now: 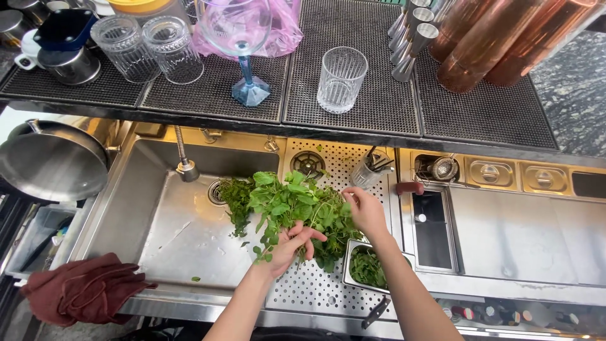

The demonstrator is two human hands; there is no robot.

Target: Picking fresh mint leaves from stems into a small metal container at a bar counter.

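- Big steel sink (183,233) fills the left of the bench, wet, tap spout (185,165) hanging over its far edge.
- Perforated drain board (315,287) sits right of the sink basin.
- Leafy green herb bunch (290,205) is up over the join of sink and drain board, held between both hands.
- Dark red cloth (82,290) is draped on the near left rim.
- Left hand (291,243) has its fingers curled around the stems from below, clamped on.
- Right hand (365,211) is pinching the right side of the bunch, fingers closed on leaves.
- Small steel tub (351,257) of picked leaves sits just below the right hand.
- Ribbed glass (341,79) stands on the far rubber mat.
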